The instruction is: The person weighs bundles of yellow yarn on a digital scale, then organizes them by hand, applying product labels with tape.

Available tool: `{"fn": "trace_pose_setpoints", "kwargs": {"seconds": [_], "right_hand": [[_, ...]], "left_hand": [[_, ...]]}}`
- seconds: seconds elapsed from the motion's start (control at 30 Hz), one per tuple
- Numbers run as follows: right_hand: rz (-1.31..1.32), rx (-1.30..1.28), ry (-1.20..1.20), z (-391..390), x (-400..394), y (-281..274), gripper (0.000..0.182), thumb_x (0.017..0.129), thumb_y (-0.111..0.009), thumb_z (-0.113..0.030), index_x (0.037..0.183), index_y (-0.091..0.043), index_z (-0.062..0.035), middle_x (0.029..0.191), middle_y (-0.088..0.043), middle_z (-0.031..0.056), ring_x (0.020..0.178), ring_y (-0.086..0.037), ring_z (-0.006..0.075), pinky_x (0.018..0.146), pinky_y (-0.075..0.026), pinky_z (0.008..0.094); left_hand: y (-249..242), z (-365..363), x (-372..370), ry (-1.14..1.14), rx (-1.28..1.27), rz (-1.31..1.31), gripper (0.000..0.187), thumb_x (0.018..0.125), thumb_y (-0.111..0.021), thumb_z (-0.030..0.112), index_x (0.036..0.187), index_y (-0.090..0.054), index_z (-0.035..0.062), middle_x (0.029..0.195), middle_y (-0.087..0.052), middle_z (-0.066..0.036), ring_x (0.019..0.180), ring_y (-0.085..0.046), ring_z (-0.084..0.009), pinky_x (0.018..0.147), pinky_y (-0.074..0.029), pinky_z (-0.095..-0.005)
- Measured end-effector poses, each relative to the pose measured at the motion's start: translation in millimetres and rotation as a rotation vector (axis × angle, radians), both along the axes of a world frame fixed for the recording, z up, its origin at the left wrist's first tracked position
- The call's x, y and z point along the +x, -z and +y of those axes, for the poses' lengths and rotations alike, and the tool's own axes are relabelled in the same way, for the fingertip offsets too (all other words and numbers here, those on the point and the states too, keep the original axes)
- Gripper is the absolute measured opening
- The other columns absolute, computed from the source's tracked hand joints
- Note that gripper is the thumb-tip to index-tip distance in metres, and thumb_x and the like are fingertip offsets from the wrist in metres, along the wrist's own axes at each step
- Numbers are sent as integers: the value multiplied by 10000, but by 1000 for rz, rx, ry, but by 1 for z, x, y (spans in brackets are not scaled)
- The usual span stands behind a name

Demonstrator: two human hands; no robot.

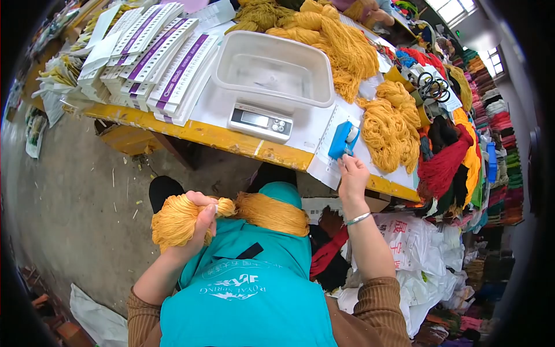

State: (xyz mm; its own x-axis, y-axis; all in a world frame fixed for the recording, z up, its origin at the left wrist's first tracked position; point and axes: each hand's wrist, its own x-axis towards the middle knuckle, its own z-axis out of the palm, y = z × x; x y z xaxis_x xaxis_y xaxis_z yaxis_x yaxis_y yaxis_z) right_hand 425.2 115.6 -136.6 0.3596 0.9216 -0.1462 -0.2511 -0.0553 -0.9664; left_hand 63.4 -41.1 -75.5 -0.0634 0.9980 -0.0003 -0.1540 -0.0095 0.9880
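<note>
- Gripping a bundle of golden yarn [171, 224], my left hand [202, 226] has its fingers wrapped around it, above my lap; the bulk bulges out to the left, and a narrower end pokes out on the right, past my thumb.
- Over at the table edge, my right hand [354, 176] is at the lower end of a blue tape dispenser [343, 141]; its thumb and fingertips are drawn close together, but I cannot tell whether they pinch any tape.
- Across my thigh, on the teal apron [248, 289], lies a second golden hank [274, 214], just beside the bundle.
- On the table [231, 143], a small scale [261, 122] sits near the front edge, with a clear plastic tub [315, 75] behind it.
- Left of the tub, white cards [179, 72] with purple stripes are stacked in rows.
- Right of the dispenser is a heap of loose golden yarn [392, 130]; a larger pile [344, 49] lies behind the tub.
- Below my right forearm, white plastic bags [410, 243] are bunched together.
</note>
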Motion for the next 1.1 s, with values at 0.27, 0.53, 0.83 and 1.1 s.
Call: {"fn": "trace_pose_setpoints", "kwargs": {"seconds": [0.27,0.53,0.83,1.1], "right_hand": [[-41,20,68,5,1,16,155,873,-620,3,737,-548,-12,1336,-504,139,952,-569,146,773,-544,275],[-292,24,-45,8,22,30,201,865,-623,8,711,-496,-20,1140,-610,106,836,-557,114,765,-516,252],[64,124,-244,-91,-113,-88,57,891,-618,-9,837,-604,5,1389,-495,179,1189,-533,197,973,-469,354],[125,172,-747,-101,-218,-89,76,903,-645,-53,917,-665,18,1357,-506,180,1182,-542,186,1005,-431,358]], "left_hand": [[-15,5,-1,-3,-154,-55,73,955,-582,109,949,-595,38,702,-577,-24,534,-534,-74,520,-423,-218],[-10,11,-9,-3,-258,-451,135,957,-596,192,964,-574,59,743,-583,-44,540,-516,-109,507,-430,-251],[-14,20,-12,-6,-279,-518,144,934,-619,204,983,-600,69,770,-607,-33,528,-495,-95,472,-401,-228],[-14,18,-4,9,-271,-544,169,968,-580,245,964,-589,76,767,-584,-22,566,-510,-86,491,-411,-224]]}}
